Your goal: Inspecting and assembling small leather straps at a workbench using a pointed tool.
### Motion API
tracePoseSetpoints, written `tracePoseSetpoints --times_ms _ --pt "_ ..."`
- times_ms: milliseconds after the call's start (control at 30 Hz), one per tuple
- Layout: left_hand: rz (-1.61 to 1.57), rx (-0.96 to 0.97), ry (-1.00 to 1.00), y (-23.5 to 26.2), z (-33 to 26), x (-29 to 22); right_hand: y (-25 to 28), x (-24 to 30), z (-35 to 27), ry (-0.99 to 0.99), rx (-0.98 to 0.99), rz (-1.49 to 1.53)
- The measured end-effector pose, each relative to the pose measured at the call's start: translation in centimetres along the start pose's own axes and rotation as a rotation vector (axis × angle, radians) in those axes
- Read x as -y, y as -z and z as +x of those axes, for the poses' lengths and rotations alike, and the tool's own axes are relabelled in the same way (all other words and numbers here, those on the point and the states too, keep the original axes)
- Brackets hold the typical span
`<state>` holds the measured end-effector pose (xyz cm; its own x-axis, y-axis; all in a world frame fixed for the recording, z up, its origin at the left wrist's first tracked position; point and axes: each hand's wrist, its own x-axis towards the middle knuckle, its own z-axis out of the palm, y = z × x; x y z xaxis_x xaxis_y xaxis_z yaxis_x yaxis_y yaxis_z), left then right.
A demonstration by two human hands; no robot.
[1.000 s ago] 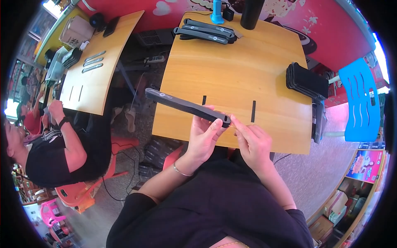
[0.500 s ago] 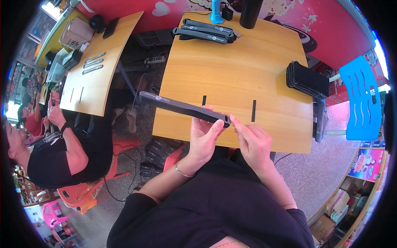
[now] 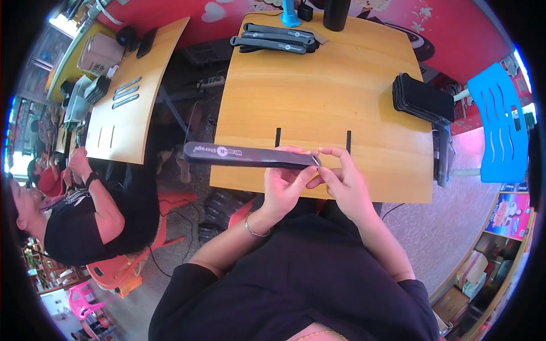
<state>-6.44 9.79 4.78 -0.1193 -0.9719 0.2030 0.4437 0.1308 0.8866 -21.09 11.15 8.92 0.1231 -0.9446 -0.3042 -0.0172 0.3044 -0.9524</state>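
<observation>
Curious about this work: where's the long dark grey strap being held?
In the head view, the strap is in the left hand, its right end beside the right hand, left end past the left edge of the brown wooden table.

One head-worn fisheye view — near, looking down on hands (image 3: 282, 192) and table (image 3: 324, 96).

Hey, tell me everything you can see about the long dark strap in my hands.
The long strap looks thick and fabric-like: grey face with white print, blackish lower side, rounded left end, small slot near the right end. It lies nearly level, raised over the table's near-left part and overhanging its left edge in view. The left hand grips it; the right hand is at its right end.
</observation>
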Motion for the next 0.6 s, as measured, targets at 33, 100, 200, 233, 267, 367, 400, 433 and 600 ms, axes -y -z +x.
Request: tracePoseSetpoints --times_ms 33,100,200,233,267,367,400,433,600 --pt "-0.011 0.0 0.025 0.0 0.2 0.0 0.1 -0.2 0.2 0.008 -0.011 -0.002" --pt "-0.028 0.015 0.047 0.1 0.8 0.2 0.3 -0.5 0.5 -0.035 0.008 0.175" --pt "-0.06 0.062 0.148 1.0 1.9 0.7 1.1 0.0 1.1 0.18 -0.021 -0.364" --pt "-0.045 0.079 0.237 1.2 2.3 0.9 1.8 0.0 1.1 0.186 -0.048 -0.367" --pt "-0.03 0.102 0.325 1.3 2.8 1.1 2.7 -0.2 0.9 0.226 -0.024 -0.418" --pt "0.063 0.078 0.412 1.9 4.0 1.6 5.4 0.8 -0.2 0.381 -0.038 -0.671" --pt "0.053 0.079 0.463 1.9 4.5 1.2 6.6 1.4 -0.6 0.473 -0.011 -0.86" --pt "0.061 0.089 0.497 2.0 4.9 0.7 8.0 1.7 -0.8 0.479 0.059 -0.795" --pt "-0.049 0.129 0.565 3.3 5.0 1.0 13.4 8.9 -5.5 0.344 0.319 -0.776"
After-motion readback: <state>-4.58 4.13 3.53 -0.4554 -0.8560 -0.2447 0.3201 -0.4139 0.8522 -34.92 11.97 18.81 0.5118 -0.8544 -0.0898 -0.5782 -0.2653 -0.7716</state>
